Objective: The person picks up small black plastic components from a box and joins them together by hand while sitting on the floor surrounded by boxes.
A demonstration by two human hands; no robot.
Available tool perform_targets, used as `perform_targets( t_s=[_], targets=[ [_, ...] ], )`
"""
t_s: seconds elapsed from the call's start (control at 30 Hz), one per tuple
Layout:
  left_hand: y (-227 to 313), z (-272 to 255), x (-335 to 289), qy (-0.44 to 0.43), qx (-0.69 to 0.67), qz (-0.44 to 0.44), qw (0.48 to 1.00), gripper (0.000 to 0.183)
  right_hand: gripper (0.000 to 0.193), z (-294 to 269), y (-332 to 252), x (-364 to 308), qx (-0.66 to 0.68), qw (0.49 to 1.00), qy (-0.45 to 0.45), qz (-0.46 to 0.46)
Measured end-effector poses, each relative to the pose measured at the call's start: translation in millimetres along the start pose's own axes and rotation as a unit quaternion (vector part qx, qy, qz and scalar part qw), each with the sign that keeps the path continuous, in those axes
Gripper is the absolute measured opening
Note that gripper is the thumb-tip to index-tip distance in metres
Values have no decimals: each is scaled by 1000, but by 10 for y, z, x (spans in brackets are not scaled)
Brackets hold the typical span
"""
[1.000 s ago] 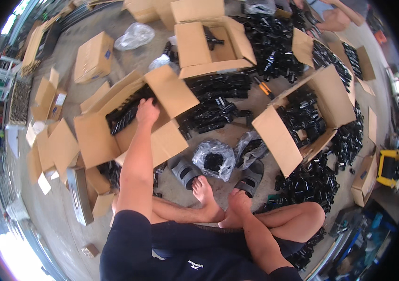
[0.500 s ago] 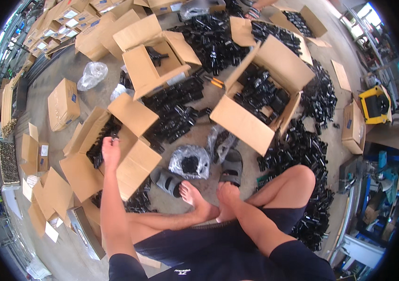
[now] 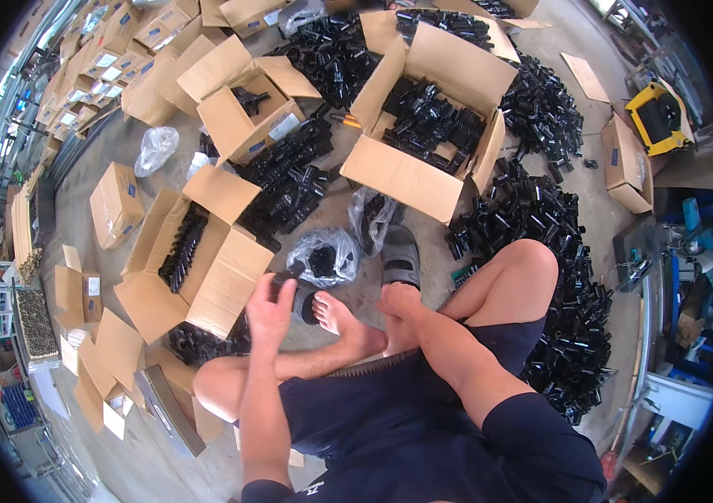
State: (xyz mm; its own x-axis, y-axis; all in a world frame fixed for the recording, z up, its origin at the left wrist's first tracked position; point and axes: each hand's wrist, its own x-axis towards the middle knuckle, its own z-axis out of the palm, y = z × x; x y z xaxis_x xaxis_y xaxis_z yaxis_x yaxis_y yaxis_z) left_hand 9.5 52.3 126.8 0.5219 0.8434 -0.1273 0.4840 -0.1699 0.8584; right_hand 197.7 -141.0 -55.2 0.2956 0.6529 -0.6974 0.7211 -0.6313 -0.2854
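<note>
- My left hand [image 3: 270, 308] was closed around a black part [image 3: 288, 277], just off the near flap edge of the open carton [image 3: 231, 277].
- My right hand [image 3: 403, 306] rested on my foot; I couldn't tell its grip.
- Bare floor [image 3: 335, 201] lay open ahead.

The person wears dark navy shorts [image 3: 423, 419] and a matching dark top (only its edge shows, at 6 o'clock); arms, legs and feet are bare, without gloves or watch.

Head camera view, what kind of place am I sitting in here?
Likely a warehouse or packing workshop floor: open cardboard boxes hold black plastic parts, more lie in loose heaps, and flat cartons are stacked along the edge.
</note>
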Motion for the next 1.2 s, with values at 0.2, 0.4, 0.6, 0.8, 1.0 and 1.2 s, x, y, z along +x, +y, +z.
perform_targets(
  t_s=[0.2, 0.4, 0.6, 0.8, 1.0, 1.2],
  targets=[
    [-103, 296, 253, -77, 173, 83, 978, 36, 52, 108, 245, 224, 5, 999, -33, 30],
    [-364, 183, 332, -67, 215, 63, 972, 43, 36, -56, 60, 112, 3, 1000, 1, 21],
    [-430, 268, 353, -89, 170, 32, 981, 43, 61, -63, 119, 193, 3, 996, -72, 46],
    [-369, 215, 226, -139, 252, 42, 957, 46, 54, -184, 13, 70, 6, 996, -72, 50],
    [-237, 281, 166, -247, 295, 8, 923, 50, 57, -250, 103, 106, 8, 996, -76, 45],
    [-639, 211, 87, -268, 324, 46, 906, 41, 55, -411, -130, 45, -20, 991, -128, 36]
  ],
)
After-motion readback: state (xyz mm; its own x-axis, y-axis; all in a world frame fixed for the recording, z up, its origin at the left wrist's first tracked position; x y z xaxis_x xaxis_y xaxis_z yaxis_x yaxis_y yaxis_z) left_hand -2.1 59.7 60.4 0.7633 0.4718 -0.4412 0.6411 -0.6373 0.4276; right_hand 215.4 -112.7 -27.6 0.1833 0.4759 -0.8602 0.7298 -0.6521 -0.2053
